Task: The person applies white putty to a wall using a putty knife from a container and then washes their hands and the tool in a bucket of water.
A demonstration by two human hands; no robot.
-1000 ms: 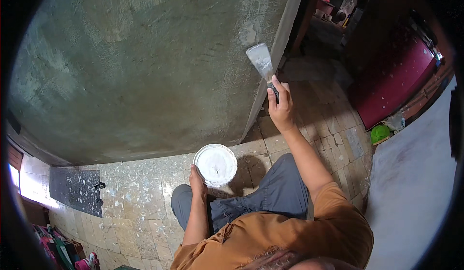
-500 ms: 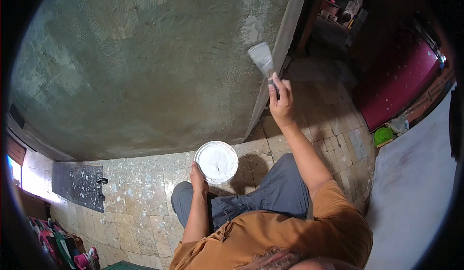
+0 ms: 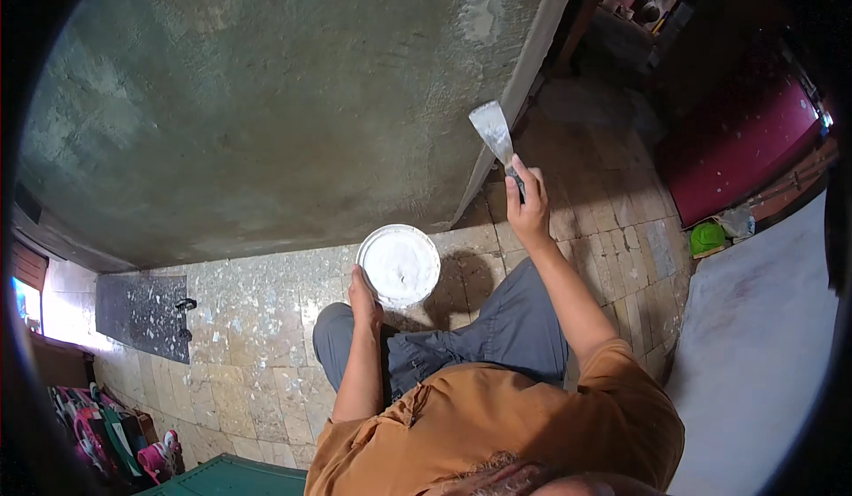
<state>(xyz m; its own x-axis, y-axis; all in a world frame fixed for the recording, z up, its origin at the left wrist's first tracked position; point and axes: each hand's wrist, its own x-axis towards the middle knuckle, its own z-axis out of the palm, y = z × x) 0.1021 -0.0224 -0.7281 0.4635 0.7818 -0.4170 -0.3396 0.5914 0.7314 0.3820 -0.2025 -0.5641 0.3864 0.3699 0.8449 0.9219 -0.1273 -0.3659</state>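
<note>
My right hand [image 3: 527,203] grips the handle of a putty knife [image 3: 493,129], whose wide blade points up and sits by the pale corner edge of the grey-green plastered wall [image 3: 266,97]. My left hand [image 3: 362,294] holds a round white tub [image 3: 398,264] of white putty by its rim, just above my left knee. I am crouched on the tiled floor in grey trousers and an orange shirt.
A speckled stone-tile floor [image 3: 257,318] runs along the wall's foot. A dark mat [image 3: 142,315] lies at the left. A dark red door [image 3: 737,150] and a green object [image 3: 707,237] are at the right. Colourful items [image 3: 115,438] sit at the lower left.
My right hand has lowered the putty knife slightly and drawn it a little away from the wall corner. The tub in my left hand has stayed in place.
</note>
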